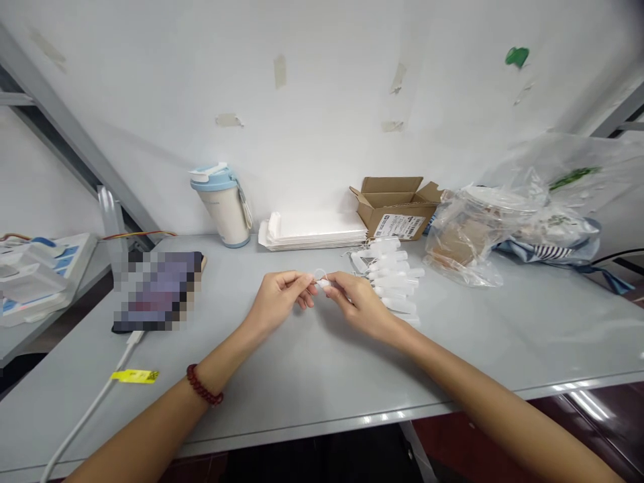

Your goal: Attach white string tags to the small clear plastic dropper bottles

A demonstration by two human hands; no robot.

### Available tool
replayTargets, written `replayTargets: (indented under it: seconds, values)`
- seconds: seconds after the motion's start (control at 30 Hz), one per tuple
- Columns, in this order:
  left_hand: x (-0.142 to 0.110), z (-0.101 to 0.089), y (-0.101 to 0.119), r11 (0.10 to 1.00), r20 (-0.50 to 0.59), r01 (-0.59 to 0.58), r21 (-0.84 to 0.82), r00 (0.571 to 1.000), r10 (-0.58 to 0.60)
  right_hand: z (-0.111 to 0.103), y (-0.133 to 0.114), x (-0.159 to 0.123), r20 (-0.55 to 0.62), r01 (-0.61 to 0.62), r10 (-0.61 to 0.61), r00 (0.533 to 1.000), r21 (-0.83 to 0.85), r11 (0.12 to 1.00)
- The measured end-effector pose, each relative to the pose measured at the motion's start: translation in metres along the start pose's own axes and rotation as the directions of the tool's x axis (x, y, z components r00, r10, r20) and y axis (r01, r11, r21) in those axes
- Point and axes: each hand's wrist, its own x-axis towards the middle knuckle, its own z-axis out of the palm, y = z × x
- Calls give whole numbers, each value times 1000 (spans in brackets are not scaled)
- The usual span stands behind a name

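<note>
Over the middle of the grey table, my left hand [284,295] and my right hand [356,300] meet with their fingertips almost touching. Between the right thumb and forefinger is a small white piece [323,284], mostly covered by the fingers. A thin pale loop curves up just above it. The left thumb and forefinger are pinched close beside it; what they grip is too small to make out. Just right of my right hand lies a bunch of several white translucent plastic tubes [395,275] with thin strings at their left ends.
Behind stand a cream tumbler with a blue lid [221,204], a stack of white envelopes [316,230] and an open cardboard box [395,209]. Plastic bags [467,235] fill the right side. A blurred-out phone [158,292] with a white cable [95,406] lies left.
</note>
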Motion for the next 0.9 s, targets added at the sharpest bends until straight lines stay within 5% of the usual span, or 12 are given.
replayTargets:
  seconds: [0.1, 0.3, 0.9]
  values:
    - [1, -4, 6, 999, -17, -18, -26, 1000, 17, -3, -3, 0, -18, 12, -12, 1000, -2, 1000]
    - [-1, -5, 16, 984, -16, -46, 174, 999, 49, -2, 0, 0, -28, 25, -25, 999, 1, 1000]
    - [4, -12, 4, 960, 80, -71, 272, 995, 51, 1, 9, 2, 76, 9, -7, 997, -19, 1000]
